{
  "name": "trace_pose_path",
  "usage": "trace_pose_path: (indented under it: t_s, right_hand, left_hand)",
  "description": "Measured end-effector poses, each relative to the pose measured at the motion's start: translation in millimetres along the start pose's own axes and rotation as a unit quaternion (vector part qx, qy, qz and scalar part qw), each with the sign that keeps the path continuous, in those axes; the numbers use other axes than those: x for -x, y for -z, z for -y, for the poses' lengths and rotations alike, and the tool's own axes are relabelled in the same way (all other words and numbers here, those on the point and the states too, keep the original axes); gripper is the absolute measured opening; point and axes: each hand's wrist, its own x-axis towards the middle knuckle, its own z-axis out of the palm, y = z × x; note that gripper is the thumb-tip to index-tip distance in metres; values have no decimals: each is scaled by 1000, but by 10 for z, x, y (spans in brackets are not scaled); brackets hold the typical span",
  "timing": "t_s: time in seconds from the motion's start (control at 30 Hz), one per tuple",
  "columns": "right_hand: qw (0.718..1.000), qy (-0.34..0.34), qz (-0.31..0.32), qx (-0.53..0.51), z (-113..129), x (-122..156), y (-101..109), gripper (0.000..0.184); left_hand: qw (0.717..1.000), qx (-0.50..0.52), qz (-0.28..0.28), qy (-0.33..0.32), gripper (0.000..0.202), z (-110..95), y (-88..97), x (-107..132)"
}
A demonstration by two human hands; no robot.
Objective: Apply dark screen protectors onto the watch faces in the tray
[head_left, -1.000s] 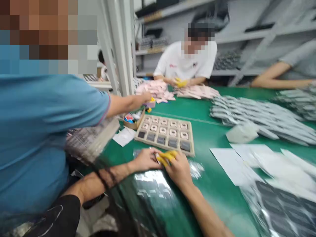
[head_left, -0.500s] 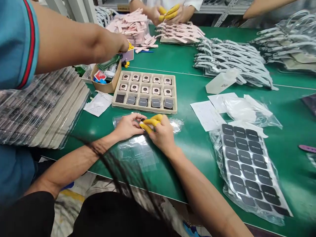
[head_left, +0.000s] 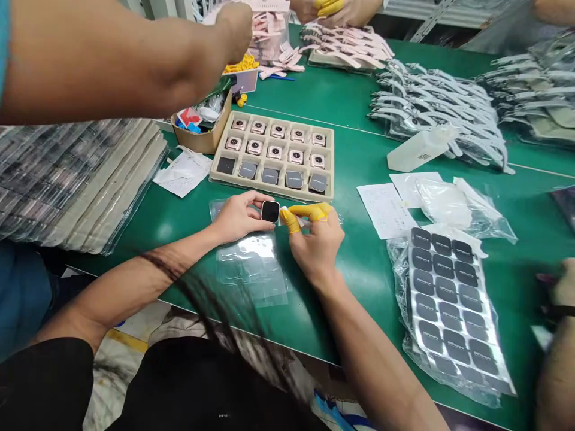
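Observation:
My left hand (head_left: 237, 216) grips a small square watch body (head_left: 270, 211) with a dark screen, just above the green table. My right hand (head_left: 317, 242), with yellow finger cots on thumb and forefinger, is pinched on a thin clear film at the watch body's right edge. Under both hands lies a clear plastic sheet (head_left: 252, 270). Just beyond them stands a beige tray (head_left: 274, 186) with several watch bodies, the front row screen-up and the back rows face-down.
A neighbour's arm (head_left: 121, 57) reaches across at upper left over a small cardboard box (head_left: 203, 134). Wrapped tray stacks (head_left: 72, 185) lie left. A bagged sheet of dark films (head_left: 449, 299), papers, and piles of watch straps (head_left: 431, 102) lie right and beyond. Another person's hand (head_left: 559, 293) enters at right.
The camera tilted down and steadied. The watch body turned so its dark screen now shows, and my right hand's pinched fingers have drawn a little away to the right.

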Motion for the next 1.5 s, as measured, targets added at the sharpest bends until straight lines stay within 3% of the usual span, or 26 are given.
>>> trace_pose_path:
  t_s: [0.1, 0.17, 0.23, 0.33, 0.4, 0.5, 0.57, 0.67, 0.83, 0.93, 1.03, 1.17, 1.27, 1.4, 1.5]
  right_hand:
    - [1000, 13, 15, -6, -75, -3, -66, 33]
    - [996, -43, 35, 67, -237, -33, -47, 38]
    - [979, -104, 59, 166, -419, -54, 50, 37]
    - [971, -96, 20, 219, -476, -63, 224, 39]
    - [985, -65, 8, 160, -299, -70, 235, 41]
    - [990, -41, 124, 48, 121, -107, 29, 39]
    - [978, -48, 200, 45, 359, -141, -169, 44]
    - [966, -69, 230, 95, 545, -163, -369, 49]
    - [967, -133, 190, 106, 555, -79, -360, 47]
    - [962, -187, 182, 83, 518, -60, -321, 37]
    - [955, -229, 182, 38, 493, -101, -319, 22]
    - [944, -280, 166, -45, 467, -161, -322, 23]
    - [947, -276, 135, -96, 450, -159, -307, 30]
    - [961, -235, 86, -117, 457, -131, -289, 24]
    - [966, -211, 66, -132, 481, -134, -281, 23]
  left_hand:
    - [1000, 16, 6, -2, 56, -8, -15, 1]
    - [1000, 20, 7, -6, 56, 4, -29, 8]
    - [999, 35, 16, -9, 57, 19, -43, 13]
    - [990, 135, 22, -20, 63, 3, -30, -12]
    - [973, 230, -6, -32, 66, -56, 40, -59]
    - [944, 316, -74, -57, 60, -187, 267, -148]
    - [936, 327, -112, -74, 52, -258, 460, -205]
    - [937, 305, -143, -95, 51, -273, 686, -280]
    - [962, 195, -163, -102, 66, -54, 722, -312]
    - [977, 155, -119, -86, 69, 78, 674, -267]
    - [986, 114, -75, -99, 69, 119, 666, -225]
    - [986, 54, -91, -132, 63, 106, 683, -205]
    - [985, 38, -96, -142, 62, 111, 695, -187]
    - [991, 75, -68, -85, 67, 100, 713, -148]
    - [989, 109, -85, -47, 72, 43, 724, -123]
